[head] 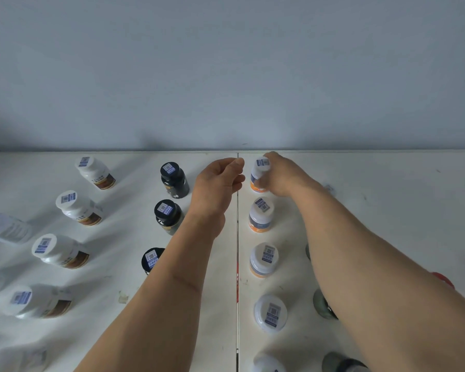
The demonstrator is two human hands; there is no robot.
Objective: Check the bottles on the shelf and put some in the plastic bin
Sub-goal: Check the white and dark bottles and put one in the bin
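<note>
Rows of bottles stand on a white shelf (387, 200) against a grey wall. My right hand (282, 174) grips the rearmost white bottle with an orange base (258, 170) in its row, fingers wrapped round its side. Just left of that bottle, my left hand (219, 181) hovers with fingers loosely curled and holds nothing. Three more white-and-orange bottles (261, 214) stand in line toward me. Black bottles (173, 179) stand left of my left arm. White bottles with brown labels (96, 171) form a row further left. No plastic bin shows.
A seam (237, 264) splits the shelf down the middle. Dark green bottles (324, 304) and a red cap (443, 280) peek out beside my right arm. More pale bottles (7, 228) crowd the far left edge.
</note>
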